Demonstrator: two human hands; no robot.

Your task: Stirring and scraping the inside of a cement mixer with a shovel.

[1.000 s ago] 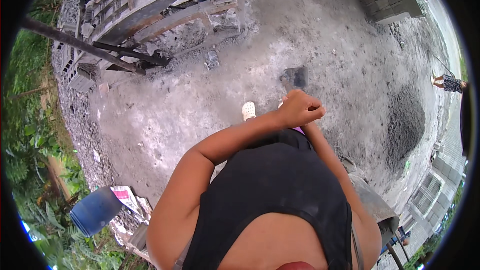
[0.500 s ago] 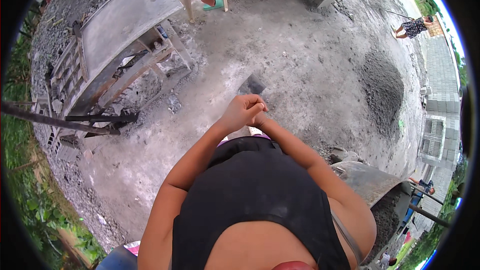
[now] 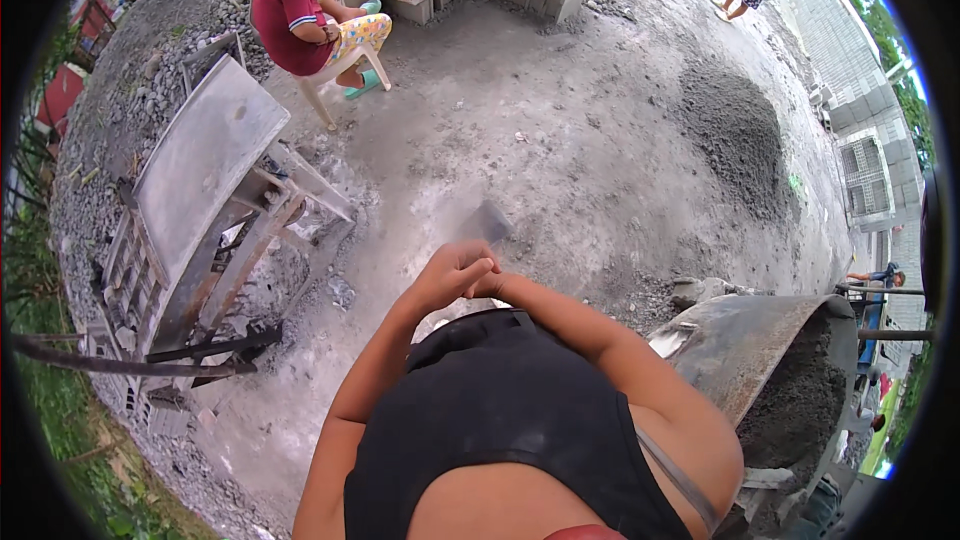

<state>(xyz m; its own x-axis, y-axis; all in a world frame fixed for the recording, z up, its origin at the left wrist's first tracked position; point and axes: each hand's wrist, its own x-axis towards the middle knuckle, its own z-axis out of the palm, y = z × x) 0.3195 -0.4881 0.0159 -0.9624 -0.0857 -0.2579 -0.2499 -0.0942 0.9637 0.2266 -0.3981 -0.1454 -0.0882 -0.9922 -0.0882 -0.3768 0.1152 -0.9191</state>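
Both hands, left hand (image 3: 450, 275) over right hand (image 3: 490, 287), close together gripping a blurred grey trowel-like tool (image 3: 487, 223), likely stiff and light, best held by its hidden handle.

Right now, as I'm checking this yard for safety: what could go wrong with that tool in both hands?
The left hand and right hand are bunched together over a blurred grey blade, so the grip may slip. A swing could scatter grit toward the seated person on the plastic chair. The loaded wheelbarrow stands close on the right, where an elbow could catch it.
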